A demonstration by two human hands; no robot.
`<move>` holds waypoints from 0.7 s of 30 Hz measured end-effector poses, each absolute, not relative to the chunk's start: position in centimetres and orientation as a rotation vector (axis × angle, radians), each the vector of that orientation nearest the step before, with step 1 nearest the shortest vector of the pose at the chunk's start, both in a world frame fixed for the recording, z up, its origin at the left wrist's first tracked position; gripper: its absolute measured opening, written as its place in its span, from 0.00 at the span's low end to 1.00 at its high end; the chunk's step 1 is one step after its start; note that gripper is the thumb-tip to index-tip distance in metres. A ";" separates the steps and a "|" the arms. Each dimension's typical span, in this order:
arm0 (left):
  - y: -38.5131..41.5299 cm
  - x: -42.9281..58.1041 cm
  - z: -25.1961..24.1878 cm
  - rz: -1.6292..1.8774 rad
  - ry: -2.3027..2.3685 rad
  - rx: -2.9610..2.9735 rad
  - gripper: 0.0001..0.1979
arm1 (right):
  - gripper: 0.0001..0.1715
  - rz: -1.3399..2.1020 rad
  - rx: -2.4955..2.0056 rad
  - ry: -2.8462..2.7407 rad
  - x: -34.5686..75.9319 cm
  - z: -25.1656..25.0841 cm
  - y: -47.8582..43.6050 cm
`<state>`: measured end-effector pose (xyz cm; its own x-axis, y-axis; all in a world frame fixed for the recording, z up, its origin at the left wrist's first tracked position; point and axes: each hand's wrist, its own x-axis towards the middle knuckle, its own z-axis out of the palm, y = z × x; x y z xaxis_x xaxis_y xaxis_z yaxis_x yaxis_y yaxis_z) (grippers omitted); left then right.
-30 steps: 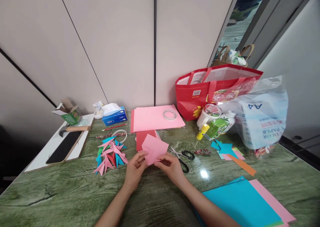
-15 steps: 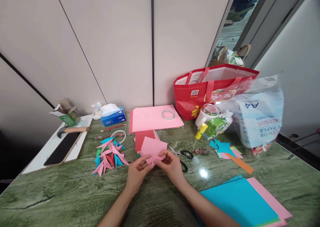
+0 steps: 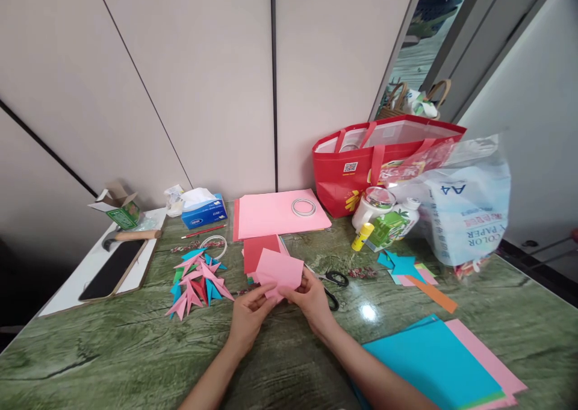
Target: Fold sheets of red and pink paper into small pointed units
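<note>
A folded pink paper [image 3: 280,271] is held up between my two hands, above the front of the table. My left hand [image 3: 251,315] pinches its lower left part, while my right hand [image 3: 311,300] grips the lower right edge. Behind the paper lie red squares of paper [image 3: 261,251]. Scissors with black handles [image 3: 336,279] rest just beyond my right hand, partly hidden by it. To the left of my left hand is a pile of pointed folded pieces [image 3: 197,282] in pink, blue, red and green.
At the back are pink sheets [image 3: 271,213], a tissue box [image 3: 204,212] and a red bag [image 3: 335,181]. A phone [image 3: 112,270] and hammer [image 3: 130,235] lie left. Right are a glue stick [image 3: 362,237], a plastic bag [image 3: 469,217] and blue sheets [image 3: 428,362].
The pink paper's lower part, which showed creased flaps, now looks flatter. My right fingers have shifted round its right edge, and both hands remain on it.
</note>
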<state>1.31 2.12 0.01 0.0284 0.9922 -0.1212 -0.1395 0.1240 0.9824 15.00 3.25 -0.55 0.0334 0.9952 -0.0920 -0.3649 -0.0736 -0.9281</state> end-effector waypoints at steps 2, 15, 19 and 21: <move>2.1 1.2 -0.2 1.141 1.135 1.024 0.16 | 0.22 1.393 -1.011 -0.890 15.1 -0.6 3.3; 2.1 1.0 -0.5 1.118 1.090 1.083 0.24 | 0.15 1.369 -1.079 -0.924 15.2 -0.7 3.4; 2.0 1.3 0.0 1.125 1.058 1.031 0.21 | 0.16 1.376 -1.065 -0.917 15.2 -0.7 3.4; 1.9 1.4 0.2 1.153 1.088 0.999 0.20 | 0.16 1.383 -1.063 -0.908 15.3 -0.8 3.4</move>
<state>1.44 1.91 0.19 0.0709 0.9893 -0.1277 -0.1854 0.1389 0.9728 15.25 3.41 -0.75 0.0195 0.9947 -0.1009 -0.3029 -0.0903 -0.9487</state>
